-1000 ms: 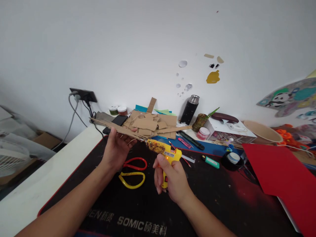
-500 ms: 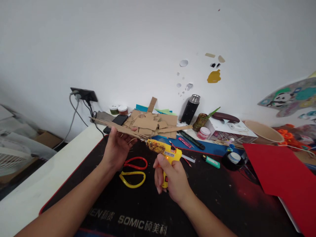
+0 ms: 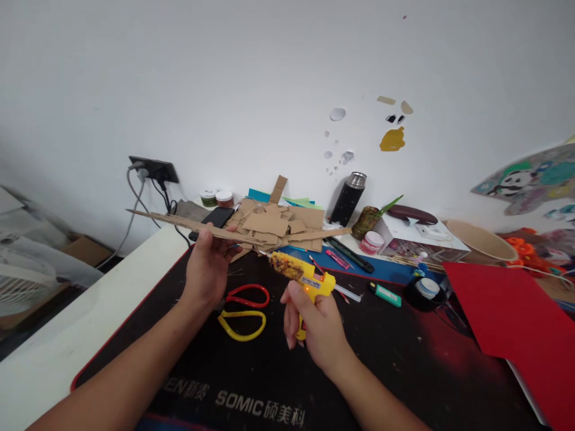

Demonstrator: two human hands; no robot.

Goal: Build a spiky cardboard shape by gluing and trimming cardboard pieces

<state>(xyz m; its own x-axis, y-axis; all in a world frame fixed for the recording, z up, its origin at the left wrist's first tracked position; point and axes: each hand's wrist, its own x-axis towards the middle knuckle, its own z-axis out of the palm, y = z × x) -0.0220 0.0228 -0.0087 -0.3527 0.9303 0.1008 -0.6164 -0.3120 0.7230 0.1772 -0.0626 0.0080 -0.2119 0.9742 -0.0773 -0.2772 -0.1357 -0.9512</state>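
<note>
My left hand (image 3: pixel 209 263) grips a long, thin cardboard piece (image 3: pixel 179 222), its fingers pinched round it; the piece points left with a narrow tip. In my right hand (image 3: pixel 312 317) is a yellow glue gun (image 3: pixel 303 272), stained brown toward the nozzle, with a glue stick jutting from its back. The nozzle is close to the right end of the held cardboard; whether they touch is unclear. Behind lies a pile of cardboard scraps (image 3: pixel 269 221). Scissors (image 3: pixel 242 326) with one red and one yellow handle rest on the black mat (image 3: pixel 251 377) between my hands.
Behind the pile stand a black flask (image 3: pixel 348 200) and a brown pot (image 3: pixel 366 221). A dark green cutter (image 3: pixel 350 254), a green lighter-like object (image 3: pixel 386 294) and a black cup (image 3: pixel 424 293) lie farther right, before red sheets (image 3: pixel 507 323). A power socket (image 3: pixel 154 169) is at left.
The held cardboard has shifted left, its tip reaching farther out. My left hand has turned slightly, and the glue gun has moved a little right, its nozzle now showing.
</note>
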